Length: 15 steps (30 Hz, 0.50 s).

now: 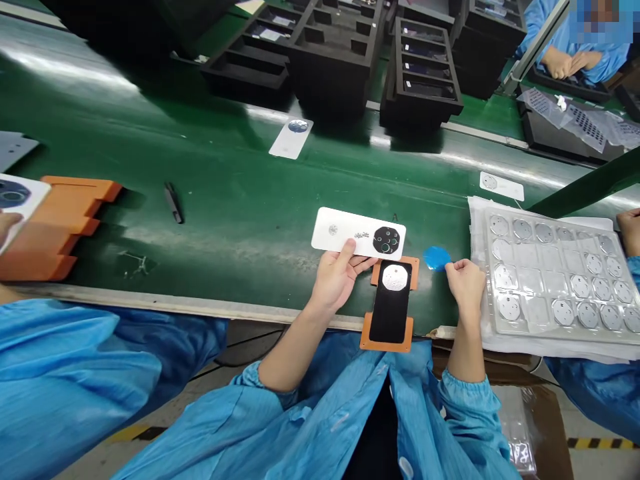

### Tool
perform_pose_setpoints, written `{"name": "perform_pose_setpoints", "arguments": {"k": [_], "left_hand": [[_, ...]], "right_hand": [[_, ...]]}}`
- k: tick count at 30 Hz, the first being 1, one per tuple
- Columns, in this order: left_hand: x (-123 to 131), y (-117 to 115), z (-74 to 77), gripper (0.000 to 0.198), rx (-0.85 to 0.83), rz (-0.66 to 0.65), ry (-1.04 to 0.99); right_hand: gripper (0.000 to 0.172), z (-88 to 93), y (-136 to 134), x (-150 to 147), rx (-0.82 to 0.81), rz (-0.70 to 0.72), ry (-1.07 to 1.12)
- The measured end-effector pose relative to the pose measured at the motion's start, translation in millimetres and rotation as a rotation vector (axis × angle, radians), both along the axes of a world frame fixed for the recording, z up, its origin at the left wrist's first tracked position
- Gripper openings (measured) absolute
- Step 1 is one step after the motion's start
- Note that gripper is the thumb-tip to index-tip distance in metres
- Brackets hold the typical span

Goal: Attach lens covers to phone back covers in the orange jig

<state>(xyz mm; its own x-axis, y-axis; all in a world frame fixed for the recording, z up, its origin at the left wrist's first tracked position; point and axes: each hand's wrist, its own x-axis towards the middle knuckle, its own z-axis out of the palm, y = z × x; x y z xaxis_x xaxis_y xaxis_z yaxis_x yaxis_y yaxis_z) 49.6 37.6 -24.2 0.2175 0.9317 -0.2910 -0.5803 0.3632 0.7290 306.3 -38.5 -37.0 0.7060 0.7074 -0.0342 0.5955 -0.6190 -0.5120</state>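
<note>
A white phone back cover (345, 228) with a dark round camera area rests in my left hand (334, 279), thumb on its face and fingers beneath. Just below it, a black phone-shaped piece (390, 310) with a silvery disc at its top lies in an orange holder (387, 341) at the bench's front edge. My right hand (466, 283) is closed in a pinch on the edge of a round blue film (437, 258), to the right of the holder. To the right of that hand stands a clear plastic tray (543, 283) with several silvery discs.
White covers lie on the green bench (225, 220), one farther back (291, 139). Black compartment boxes (330, 80) line the rear. A black tool (173, 202) and an orange block (55, 233) are at left. Co-workers' hands show at left, right and across. A green post (590, 183) slants at right.
</note>
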Motion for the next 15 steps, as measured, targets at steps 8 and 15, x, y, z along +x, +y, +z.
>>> {"name": "perform_pose_setpoints", "arguments": {"k": [8,15], "left_hand": [[-25,-17,2.3,0.035,0.831,-0.277,0.623],[-30,-35,-16.6,0.043,1.693,-0.35,1.089]], "right_hand": [[0.021,33.3,-36,-48,0.44,0.421,0.0],[0.042,11.7,-53,-71,0.505,0.991,-0.369]]}}
